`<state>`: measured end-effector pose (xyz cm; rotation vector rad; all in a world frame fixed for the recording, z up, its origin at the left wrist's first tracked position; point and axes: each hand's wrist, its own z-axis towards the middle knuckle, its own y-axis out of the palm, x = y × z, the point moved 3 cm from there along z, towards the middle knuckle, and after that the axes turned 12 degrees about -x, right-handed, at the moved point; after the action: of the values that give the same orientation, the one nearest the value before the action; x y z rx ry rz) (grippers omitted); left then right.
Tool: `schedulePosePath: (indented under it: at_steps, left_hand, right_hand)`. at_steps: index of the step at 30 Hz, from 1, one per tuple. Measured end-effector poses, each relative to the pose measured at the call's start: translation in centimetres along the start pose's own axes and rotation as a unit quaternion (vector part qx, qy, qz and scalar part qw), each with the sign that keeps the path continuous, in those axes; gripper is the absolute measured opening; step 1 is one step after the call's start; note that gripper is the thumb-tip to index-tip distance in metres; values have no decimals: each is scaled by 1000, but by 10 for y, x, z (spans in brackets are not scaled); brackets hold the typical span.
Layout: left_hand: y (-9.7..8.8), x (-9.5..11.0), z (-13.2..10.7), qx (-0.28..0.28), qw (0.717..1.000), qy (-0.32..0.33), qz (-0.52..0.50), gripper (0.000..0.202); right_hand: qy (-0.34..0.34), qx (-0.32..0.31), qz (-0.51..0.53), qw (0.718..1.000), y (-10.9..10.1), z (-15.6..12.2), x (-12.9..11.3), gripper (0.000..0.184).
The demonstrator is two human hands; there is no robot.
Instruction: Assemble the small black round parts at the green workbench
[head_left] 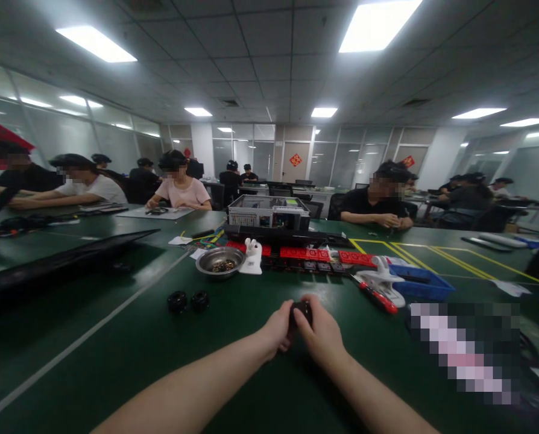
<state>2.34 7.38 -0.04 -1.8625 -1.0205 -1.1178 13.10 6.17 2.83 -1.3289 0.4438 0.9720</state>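
Both my hands meet over the green table point(129, 361) and hold a small black part point(301, 310) between them. My left hand point(278, 331) grips its left side with curled fingers. My right hand point(321, 331) wraps its right side, thumb on top. Two more small black round parts point(189, 301) lie on the table to the left of my hands. Beyond them stands a metal bowl point(220, 261) with small pieces in it.
A white holder point(253, 257), red strips point(305, 254), an open computer case point(268, 213), a red-handled tool point(378, 298), a white clamp point(380, 276) and a blue tray point(421, 284) lie ahead. A long black panel point(61, 259) rests at left. Several people sit across the tables.
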Motion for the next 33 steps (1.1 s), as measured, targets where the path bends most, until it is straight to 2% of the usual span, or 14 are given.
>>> schedulePosePath:
  at_steps: [1, 3, 5, 7, 9, 11, 13, 15, 17, 20, 23, 26, 30, 33]
  left_hand:
    - [-4, 4, -3, 52, 994, 53, 77, 55]
    - [-10, 14, -13, 131, 936, 164, 282, 50]
    - [-11, 20, -21, 147, 865, 219, 426, 46]
    - [-12, 23, -24, 142, 830, 227, 489, 46]
    - [-12, 22, -24, 138, 826, 229, 496, 48]
    - [-11, 19, -20, 135, 842, 230, 468, 51]
    - [-11, 12, -11, 125, 879, 229, 400, 54]
    - [-13, 2, 2, 101, 931, 207, 284, 58]
    - [-17, -8, 15, 79, 971, 176, 141, 58]
    - [-21, -13, 24, 68, 981, 179, 11, 53]
    - [-22, -7, 15, 77, 971, 218, 69, 52]
    - [-21, 3, -4, 130, 932, 238, 242, 52]
    - [-16, 9, -20, 166, 870, 227, 405, 49]
    - [-14, 7, -24, 165, 863, 209, 430, 49]
  right_hand:
    - [57, -26, 69, 996, 1, 1, 4, 31]
    - [203, -111, 233, 944, 8, 0, 13, 45]
    - [308, -191, 355, 862, 16, -3, 16, 50]
    - [343, -208, 396, 826, 19, -3, 18, 47]
    - [348, -173, 373, 843, 20, -2, 22, 43]
    - [305, -116, 323, 888, 20, 0, 27, 42]
    - [183, -54, 243, 951, 16, 2, 25, 39]
    - [34, -35, 130, 990, 10, 1, 15, 31]
    - [-77, -60, 14, 995, 6, -2, 3, 25]
    - [-172, -78, -79, 979, 5, -7, -7, 40]
    - [-157, -41, -53, 985, 5, -5, 2, 58]
    - [-64, -12, 25, 998, 4, 2, 23, 47]
    - [20, -52, 37, 998, 4, 4, 36, 49]
    - [3, -69, 0, 998, 3, 0, 30, 47]
